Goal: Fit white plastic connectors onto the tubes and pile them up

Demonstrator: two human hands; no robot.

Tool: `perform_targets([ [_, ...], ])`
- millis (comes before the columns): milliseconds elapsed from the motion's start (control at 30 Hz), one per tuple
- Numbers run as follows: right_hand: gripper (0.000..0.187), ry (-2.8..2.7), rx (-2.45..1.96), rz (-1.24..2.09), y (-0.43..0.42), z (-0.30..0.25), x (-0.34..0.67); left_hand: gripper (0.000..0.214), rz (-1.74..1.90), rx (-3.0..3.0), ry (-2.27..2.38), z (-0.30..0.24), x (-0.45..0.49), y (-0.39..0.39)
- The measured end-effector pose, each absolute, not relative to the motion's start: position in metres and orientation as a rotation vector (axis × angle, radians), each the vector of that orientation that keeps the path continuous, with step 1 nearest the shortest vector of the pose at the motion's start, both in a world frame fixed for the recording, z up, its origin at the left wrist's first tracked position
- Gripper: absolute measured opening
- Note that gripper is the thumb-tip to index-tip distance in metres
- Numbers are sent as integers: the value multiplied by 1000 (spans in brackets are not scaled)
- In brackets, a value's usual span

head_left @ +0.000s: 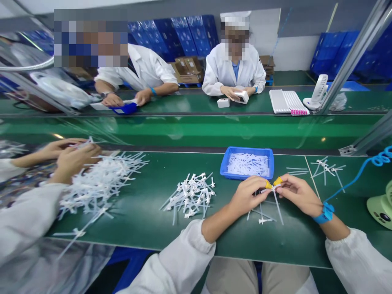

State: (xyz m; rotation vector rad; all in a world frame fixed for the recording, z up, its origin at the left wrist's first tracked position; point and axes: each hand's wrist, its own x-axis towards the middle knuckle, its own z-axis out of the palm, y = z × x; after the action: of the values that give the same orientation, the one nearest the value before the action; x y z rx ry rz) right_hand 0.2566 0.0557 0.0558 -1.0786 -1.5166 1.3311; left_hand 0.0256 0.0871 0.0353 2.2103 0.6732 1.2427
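The left hand [249, 195] and right hand [298, 194] meet at the fingertips, both pinching one thin white plastic stick [278, 206] over the green table [153, 222]. A blue tray [248, 150] sits at twelve o'clock, a loose pile of sticks [191, 194] at nine.

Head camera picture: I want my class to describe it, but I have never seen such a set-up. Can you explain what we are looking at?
There is no machine here. A person wears a camera on the head, looking forward and down, so the two white-sleeved arms at the bottom are that person's own. The left hand and right hand pinch one thin white plastic piece between fingertips capped with yellow finger covers. The right wrist carries a blue wristband. On the green table lie a pile of similar white pieces and a blue tray holding more. At the left, a co-worker's hands work at a bigger pile. Other people in white coats sit at the far bench.
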Motion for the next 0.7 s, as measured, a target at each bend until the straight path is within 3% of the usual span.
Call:
perform_targets([
  [700,25,-1501,-1073,959,44,47,239,12,1378,2074,711,39,30,80],
])
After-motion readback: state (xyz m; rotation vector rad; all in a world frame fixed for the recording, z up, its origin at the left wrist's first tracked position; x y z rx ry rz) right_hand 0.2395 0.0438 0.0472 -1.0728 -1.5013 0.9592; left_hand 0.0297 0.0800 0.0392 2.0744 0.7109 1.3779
